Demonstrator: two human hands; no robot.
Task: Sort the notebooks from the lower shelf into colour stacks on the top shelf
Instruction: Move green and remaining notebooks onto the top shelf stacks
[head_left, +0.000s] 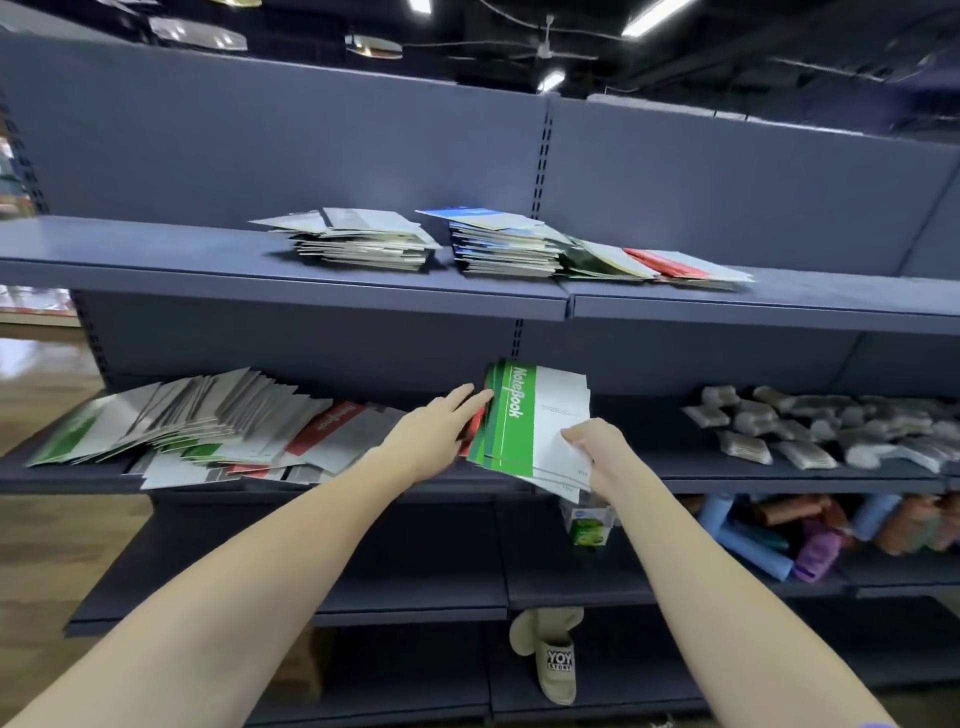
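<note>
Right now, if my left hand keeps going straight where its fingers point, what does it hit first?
Probably the green notebooks that the right hand grips: the left hand's fingertips are at their left edge, perhaps touching already.

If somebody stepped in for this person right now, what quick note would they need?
Right hand grips a small bunch of green notebooks at their lower white corner, held above the lower shelf.
Left hand is open, straight fingers touching the bunch's left edge, where a red cover shows.
Done: the top shelf holds a grey stack, a blue stack, and low green and red piles to its right.
Left: put this bunch on the green pile, then sort the mixed heap lying on the lower shelf.
</note>
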